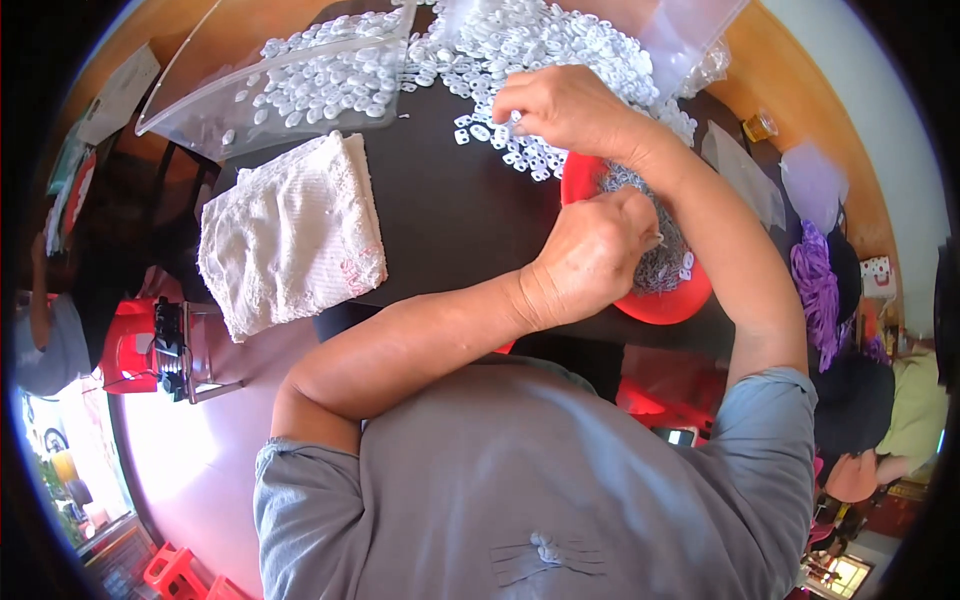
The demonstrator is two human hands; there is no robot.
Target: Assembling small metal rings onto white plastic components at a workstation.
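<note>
My left hand (603, 240) is closed above a red bowl (688, 303), its fingers curled in and mostly hidden. What it holds, if anything, cannot be made out. In the bowl lie many small, thin grey metal pieces (662, 268), with a few white pieces on top near the rim. My right hand (565, 108) reaches past the bowl to a pile of small white plastic pieces (545, 50), oval and ring-like with holes. Its fingers pinch one small white plastic piece (515, 117) at the pile's near edge.
A clear plastic bin (190, 120) at the far left holds more white pieces. A folded cream towel (290, 235) lies on the dark table (440, 200) left of my arms. Clear plastic bags (740, 170) and a purple bundle (817, 290) are on the right. Other people are at both sides.
</note>
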